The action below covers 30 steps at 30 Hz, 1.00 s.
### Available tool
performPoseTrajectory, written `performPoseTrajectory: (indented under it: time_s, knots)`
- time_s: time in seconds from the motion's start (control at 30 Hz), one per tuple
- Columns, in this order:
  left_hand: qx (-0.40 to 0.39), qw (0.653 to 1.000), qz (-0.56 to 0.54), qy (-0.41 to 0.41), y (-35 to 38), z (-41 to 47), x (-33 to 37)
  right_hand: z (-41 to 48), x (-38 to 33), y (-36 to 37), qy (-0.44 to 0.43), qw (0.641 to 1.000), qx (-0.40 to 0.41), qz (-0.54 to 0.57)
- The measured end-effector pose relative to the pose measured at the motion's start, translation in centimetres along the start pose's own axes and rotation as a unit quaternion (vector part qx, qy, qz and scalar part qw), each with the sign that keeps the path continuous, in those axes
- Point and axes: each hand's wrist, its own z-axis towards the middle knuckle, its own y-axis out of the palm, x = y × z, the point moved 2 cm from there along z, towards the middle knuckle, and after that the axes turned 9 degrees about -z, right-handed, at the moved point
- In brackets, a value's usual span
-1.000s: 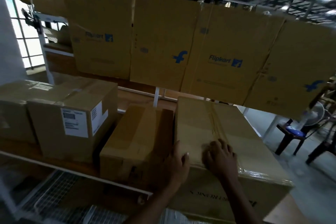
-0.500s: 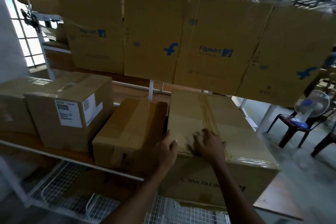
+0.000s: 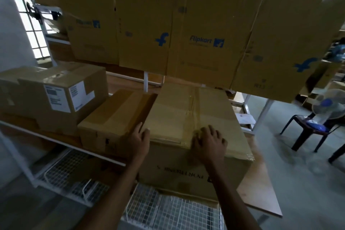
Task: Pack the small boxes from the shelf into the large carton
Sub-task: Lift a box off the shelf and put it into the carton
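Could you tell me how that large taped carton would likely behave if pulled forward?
The large carton is probably stiff, its flaps taped shut. It looks bulky, so likely heavy; left hand and right hand both rest on it. Its glossy wrap may be slippery.

Large carton (image 3: 186, 110), centre: matt brown cardboard; glossy clear tape along the top seam and near edge.
Small box (image 3: 112, 117), centre left: matt cardboard with a smoother tape strip.
Labelled box (image 3: 56, 95), left: cardboard, white paper labels.
Flat cartons (image 3: 145, 24), top: matt cardboard, blue print.
Wire rack (image 3: 168, 211), bottom: white coated metal.
Chair (image 3: 302, 123), right: dark, slightly glossy plastic.
Shelf board (image 3: 261, 198), lower right: smooth, brown, wood-like.
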Motion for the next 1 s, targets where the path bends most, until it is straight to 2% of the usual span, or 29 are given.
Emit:
performPoseTrajectory:
  time_s: [0.13,0.3,0.43,0.77,1.0]
  knots:
    - [0.015,0.999,-0.017,-0.023,-0.1,-1.0,-0.5,0.7,4.7,-1.6,0.125,0.992,-0.02,-0.017]
    - [0.051,0.997,-0.033,-0.047,0.7,-0.8,0.4,1.4,9.2,-2.8,0.253,0.965,-0.061,0.038]
    - [0.053,0.997,-0.042,-0.036,0.9,-1.1,1.4,1.1,9.4,-2.8,0.25,0.966,-0.052,0.045]
    - [0.026,0.991,-0.027,0.129,2.6,-1.9,7.7,0.2,12.5,-3.0,0.267,0.957,-0.019,0.113]
    - [-0.007,0.973,0.072,0.22,6.2,-3.7,13.4,-1.1,15.5,-3.3,0.278,0.942,-0.028,0.189]
